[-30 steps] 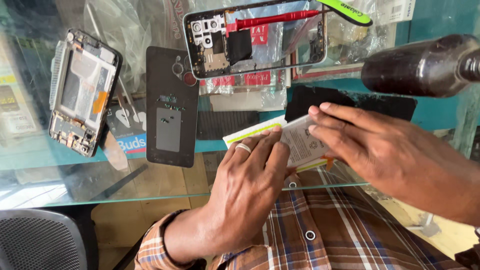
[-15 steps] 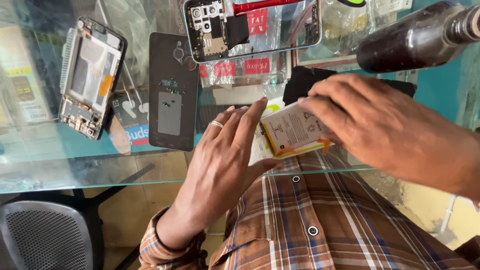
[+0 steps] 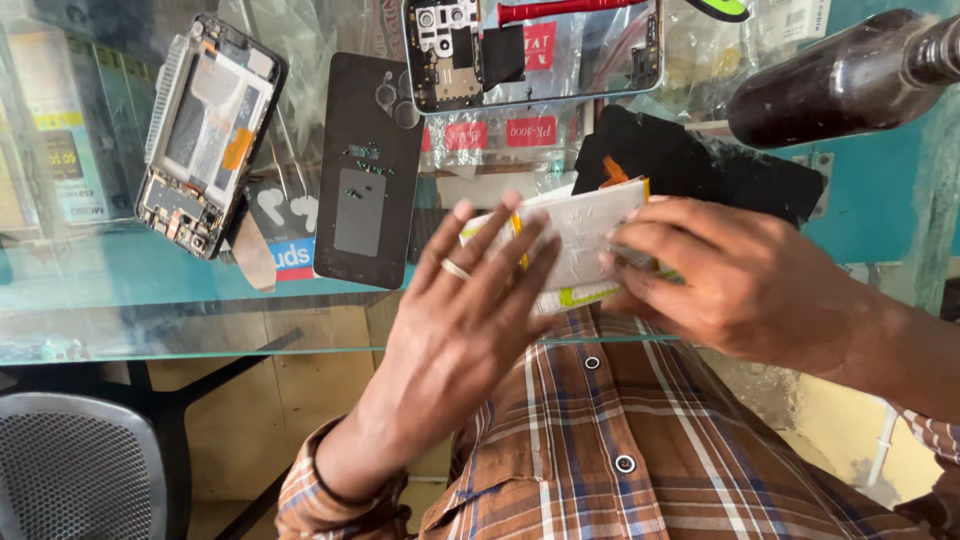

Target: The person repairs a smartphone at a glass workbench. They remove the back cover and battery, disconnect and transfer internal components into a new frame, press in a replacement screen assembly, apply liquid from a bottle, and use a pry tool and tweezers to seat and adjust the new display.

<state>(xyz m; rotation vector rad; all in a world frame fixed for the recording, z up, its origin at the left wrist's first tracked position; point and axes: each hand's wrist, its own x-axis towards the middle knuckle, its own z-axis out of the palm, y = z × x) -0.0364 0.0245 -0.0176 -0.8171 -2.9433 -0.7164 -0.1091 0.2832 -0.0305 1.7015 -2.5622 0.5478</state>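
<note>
The phone battery [image 3: 585, 225], a flat white pouch with a yellow edge strip and a small orange tab at its upper right corner, sits between our two hands just above the near edge of the glass counter [image 3: 150, 310]. Our right hand [image 3: 740, 285] has it, fingers closed over its right end and thumb hidden beneath. Our left hand [image 3: 470, 320] is spread open, fingers [image 3: 520, 255] splayed and laid against the battery's left end, gripping nothing; a ring shows on one finger. The battery's long axis runs across us, left to right, tilted a little upward toward the right, so the right hand carries it and the left only meets its free end from below and to the left. Whether the pouch rests on the glass or is lifted clear of it, we cannot tell.

Farther out on the counter lie an opened phone frame [image 3: 205, 135] at far left, a dark back cover [image 3: 368, 170] beside it, and a second opened phone [image 3: 530, 50] with a red tool at the top. A black sheet [image 3: 700, 165] lies just behind the battery, and a dark bottle [image 3: 840, 80] lies on its side at upper right.
</note>
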